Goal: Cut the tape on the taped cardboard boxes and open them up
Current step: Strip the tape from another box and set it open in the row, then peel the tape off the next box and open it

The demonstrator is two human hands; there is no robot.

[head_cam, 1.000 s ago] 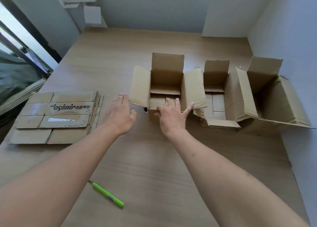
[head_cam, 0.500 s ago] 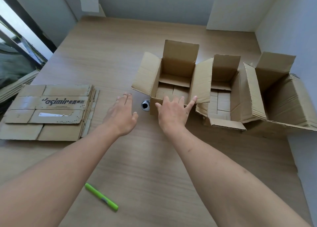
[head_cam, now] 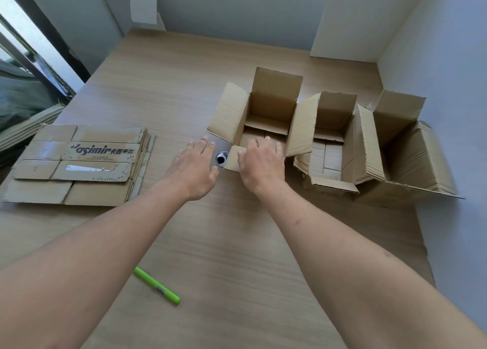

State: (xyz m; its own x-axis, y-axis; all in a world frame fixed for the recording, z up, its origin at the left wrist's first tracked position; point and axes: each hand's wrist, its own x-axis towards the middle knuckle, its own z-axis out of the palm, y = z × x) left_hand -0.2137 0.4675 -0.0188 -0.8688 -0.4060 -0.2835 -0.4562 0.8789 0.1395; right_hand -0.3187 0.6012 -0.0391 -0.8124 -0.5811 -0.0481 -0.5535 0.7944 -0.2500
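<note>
Light wood-grain tabletop (head_cam: 237, 243) fills most of the view, with a small round metal-rimmed cable hole (head_cam: 222, 159) in it. Plain pale grey-white walls (head_cam: 237, 11) at the far side and on the right. Dark-framed window (head_cam: 31, 58) far left, daylight coming in.

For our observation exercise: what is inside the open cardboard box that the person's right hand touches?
Inside the open brown cardboard box only its own folded bottom flaps show; no contents are visible. The right hand, on the near flap, covers the near part of the floor, so that part cannot be checked.
</note>
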